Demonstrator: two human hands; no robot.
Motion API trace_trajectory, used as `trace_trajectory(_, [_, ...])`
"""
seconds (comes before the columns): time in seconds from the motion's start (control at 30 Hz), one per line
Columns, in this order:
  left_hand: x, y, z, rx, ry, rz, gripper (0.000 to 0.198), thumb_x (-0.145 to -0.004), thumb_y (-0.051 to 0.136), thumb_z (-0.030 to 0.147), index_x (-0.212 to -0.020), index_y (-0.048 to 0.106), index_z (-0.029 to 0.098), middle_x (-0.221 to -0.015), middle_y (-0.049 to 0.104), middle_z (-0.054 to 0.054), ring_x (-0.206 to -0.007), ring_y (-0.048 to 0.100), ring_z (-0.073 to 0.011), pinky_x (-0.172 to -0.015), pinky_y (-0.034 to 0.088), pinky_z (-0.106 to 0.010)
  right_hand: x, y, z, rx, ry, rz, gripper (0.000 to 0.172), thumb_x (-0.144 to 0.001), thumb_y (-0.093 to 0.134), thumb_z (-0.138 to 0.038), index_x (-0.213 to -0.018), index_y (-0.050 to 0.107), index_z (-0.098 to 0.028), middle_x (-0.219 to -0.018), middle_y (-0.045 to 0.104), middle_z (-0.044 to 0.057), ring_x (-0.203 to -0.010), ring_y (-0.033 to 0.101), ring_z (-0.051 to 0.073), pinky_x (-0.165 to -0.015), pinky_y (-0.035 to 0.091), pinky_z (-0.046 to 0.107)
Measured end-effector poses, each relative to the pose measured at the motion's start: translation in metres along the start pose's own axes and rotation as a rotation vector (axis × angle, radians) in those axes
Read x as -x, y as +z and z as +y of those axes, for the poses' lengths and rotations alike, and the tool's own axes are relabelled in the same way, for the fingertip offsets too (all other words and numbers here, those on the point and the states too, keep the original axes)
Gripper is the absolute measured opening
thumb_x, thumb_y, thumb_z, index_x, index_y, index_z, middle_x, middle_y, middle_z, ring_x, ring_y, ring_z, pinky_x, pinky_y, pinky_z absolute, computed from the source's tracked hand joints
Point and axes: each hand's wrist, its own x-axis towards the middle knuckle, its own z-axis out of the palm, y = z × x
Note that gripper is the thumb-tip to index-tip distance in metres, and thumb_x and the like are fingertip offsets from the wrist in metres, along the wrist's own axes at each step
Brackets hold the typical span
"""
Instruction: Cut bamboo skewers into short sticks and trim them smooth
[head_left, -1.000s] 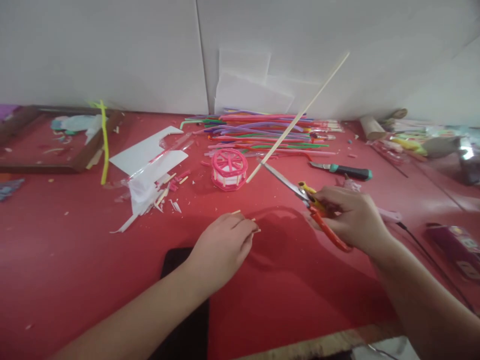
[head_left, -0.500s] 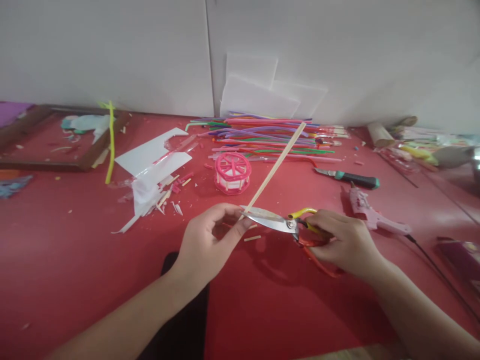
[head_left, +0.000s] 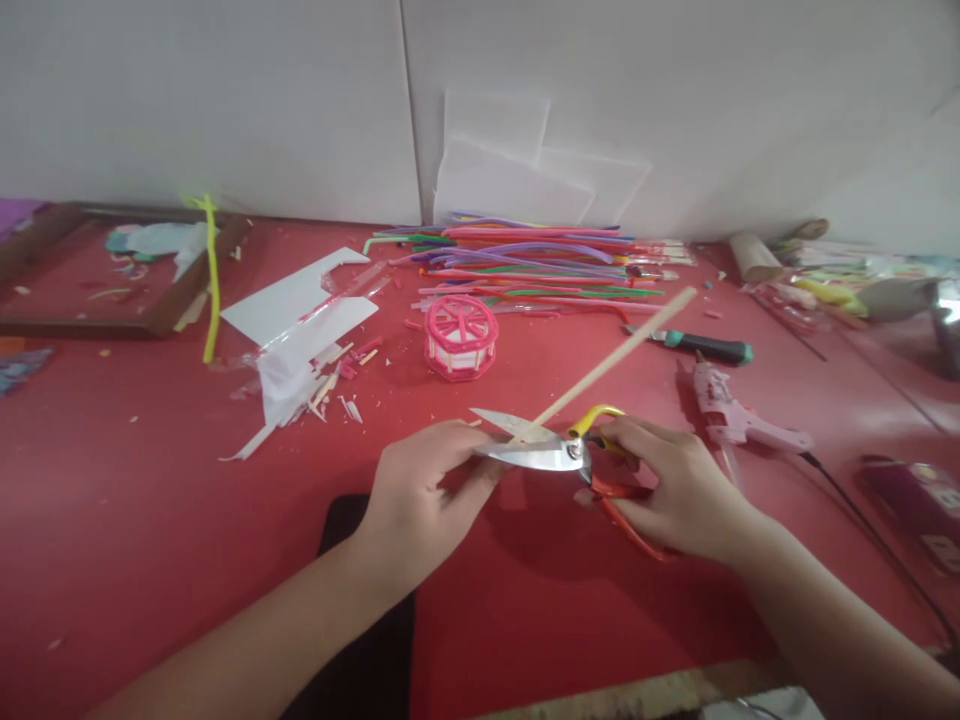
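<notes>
Fingers [head_left: 471, 440] of the left hand [head_left: 424, 495] pinch the stick [head_left: 615, 352] between parted scissors [head_left: 529, 452] blades; the right hand [head_left: 671, 490] clasps the handles, well inside the table [head_left: 150, 520] edge.

Scissors [head_left: 540, 452] in my right hand [head_left: 675, 490]: blades bare metal, bright and smooth. Handles glossy plastic, yellow and orange.

Stick [head_left: 615, 352] pinched in my left hand [head_left: 427, 490]: pale raw wood, matt.

Table cover [head_left: 150, 520]: red, smooth, soft sheen with dull reflections.

Straws [head_left: 525, 265]: thin plastic, glossy, many colours.

Wheel-shaped piece [head_left: 460, 338]: pink plastic, slight shine.

Glue gun [head_left: 739, 420]: pink plastic, satin.

Knife [head_left: 694, 345]: metal blade, dark matt grip with a teal plastic band.

White sheets [head_left: 300, 300]: paper or thin card, matt.

Wrapper [head_left: 292, 365]: clear film, crinkled, shiny.

Frame [head_left: 161, 320]: brown wood, dull.

Tube [head_left: 752, 257]: cardboard, matt.

Wall [head_left: 225, 100]: white, flat matt.
</notes>
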Motion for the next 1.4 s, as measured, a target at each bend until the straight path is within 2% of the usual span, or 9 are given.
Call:
trace_trajectory(0.17, [0.003, 0.003, 0.0, 0.041, 0.071, -0.096, 0.015, -0.082, 0.064, 0.004, -0.087, 0.072, 0.016, -0.081, 0.076, -0.003, -0.075, 0.071, -0.0131, -0.069, 0.055, -0.02, 0.0, 0.007, -0.01, 0.068, -0.05, -0.042, 0.028, -0.077, 0.062, -0.029, -0.1, 0.048, -0.02, -0.093, 0.061, 0.008, -0.085, 0.06, 0.023, -0.073, 0.051, 0.034])
trace_trajectory(0.33, [0.003, 0.004, 0.001, 0.043, 0.174, -0.118, 0.012, -0.083, 0.066, 0.007, -0.091, 0.07, 0.014, -0.088, 0.076, -0.006, -0.082, 0.072, -0.0148, -0.075, 0.056, -0.021, -0.001, 0.015, -0.01, 0.272, -0.039, 0.071, 0.018, -0.064, 0.05, -0.018, -0.075, 0.037, -0.024, -0.075, 0.054, 0.005, -0.069, 0.053, 0.022, -0.062, 0.046, 0.034])
trace_trajectory(0.4, [0.003, 0.005, 0.003, 0.061, 0.188, -0.112, 0.012, -0.083, 0.066, 0.006, -0.092, 0.069, 0.014, -0.088, 0.076, -0.006, -0.082, 0.072, -0.014, -0.076, 0.056, -0.02, 0.0, 0.016, -0.008, 0.307, -0.001, 0.045, 0.019, -0.061, 0.049, -0.018, -0.073, 0.036, -0.024, -0.071, 0.054, 0.004, -0.065, 0.052, 0.021, -0.058, 0.043, 0.033])
trace_trajectory(0.53, [0.002, 0.006, 0.005, 0.079, 0.161, -0.114, 0.011, -0.082, 0.066, 0.005, -0.089, 0.07, 0.013, -0.082, 0.075, -0.005, -0.076, 0.071, -0.0122, -0.073, 0.056, -0.017, 0.003, 0.017, -0.004, 0.244, 0.047, -0.058, 0.02, -0.058, 0.049, -0.02, -0.077, 0.043, -0.023, -0.071, 0.059, 0.003, -0.06, 0.055, 0.018, -0.055, 0.042, 0.029])
trace_trajectory(0.67, [0.001, 0.006, 0.005, 0.095, 0.155, -0.105, 0.015, -0.079, 0.066, 0.001, -0.087, 0.071, 0.013, -0.081, 0.075, -0.006, -0.076, 0.071, -0.0132, -0.073, 0.057, -0.019, 0.004, 0.016, -0.005, 0.245, 0.021, -0.014, 0.02, -0.059, 0.048, -0.022, -0.079, 0.047, -0.021, -0.072, 0.063, 0.005, -0.062, 0.058, 0.019, -0.056, 0.044, 0.03])
trace_trajectory(0.9, [0.0, 0.005, 0.006, 0.204, -0.045, -0.071, 0.012, -0.076, 0.076, 0.008, -0.081, 0.073, 0.018, -0.078, 0.075, -0.002, -0.068, 0.07, -0.0132, -0.059, 0.056, -0.019, 0.0, 0.019, -0.009, 0.289, 0.008, -0.018, 0.021, -0.062, 0.05, -0.024, -0.082, 0.05, -0.02, -0.074, 0.062, 0.007, -0.063, 0.056, 0.021, -0.056, 0.043, 0.032])
trace_trajectory(1.13, [0.006, 0.009, -0.008, 0.21, -0.031, -0.132, 0.007, -0.083, 0.071, 0.016, -0.08, 0.076, 0.019, -0.077, 0.077, -0.006, -0.069, 0.072, -0.0187, -0.058, 0.057, -0.026, 0.0, 0.024, -0.003, 0.259, 0.008, 0.016, 0.017, -0.064, 0.052, -0.021, -0.075, 0.038, -0.024, -0.073, 0.052, 0.005, -0.068, 0.05, 0.021, -0.06, 0.043, 0.034])
trace_trajectory(1.3, [0.001, 0.009, -0.004, 0.234, 0.016, -0.126, 0.009, -0.084, 0.069, 0.014, -0.082, 0.075, 0.02, -0.081, 0.078, -0.004, -0.072, 0.073, -0.0176, -0.067, 0.059, -0.027, -0.001, 0.025, -0.005, 0.223, 0.002, 0.008, 0.021, -0.064, 0.052, -0.022, -0.076, 0.034, -0.024, -0.076, 0.051, 0.005, -0.071, 0.049, 0.022, -0.064, 0.045, 0.036])
trace_trajectory(1.4, [-0.002, 0.008, 0.0, 0.221, 0.013, -0.112, 0.011, -0.08, 0.071, 0.01, -0.081, 0.074, 0.02, -0.078, 0.078, -0.004, -0.071, 0.073, -0.017, -0.064, 0.059, -0.026, -0.002, 0.024, -0.006, 0.187, 0.024, -0.017, 0.02, -0.066, 0.051, -0.025, -0.077, 0.034, -0.024, -0.078, 0.053, 0.006, -0.071, 0.05, 0.023, -0.063, 0.045, 0.037])
